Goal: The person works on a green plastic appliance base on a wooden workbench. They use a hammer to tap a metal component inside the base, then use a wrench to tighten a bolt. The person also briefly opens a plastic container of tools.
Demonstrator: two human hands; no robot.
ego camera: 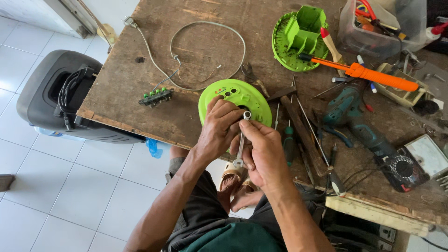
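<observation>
My right hand [263, 151] was closed around a small metal spanner [241, 140], its ring end set at the centre of the green disc [235, 100]. My left hand [219, 128] lay curled over the disc's near edge, fingers pressed down on it. The disc was round, bright lime plastic, with a ribbed rim and small coloured marks near the top; it sat at the front edge of the worn wooden bench [196, 46]. What the spanner gripped was hidden by my fingers, probably a nut. Beyond lay a grey cable [205, 28], a green housing [301, 35], an orange-handled screwdriver [373, 74] and a teal drill [350, 116].
</observation>
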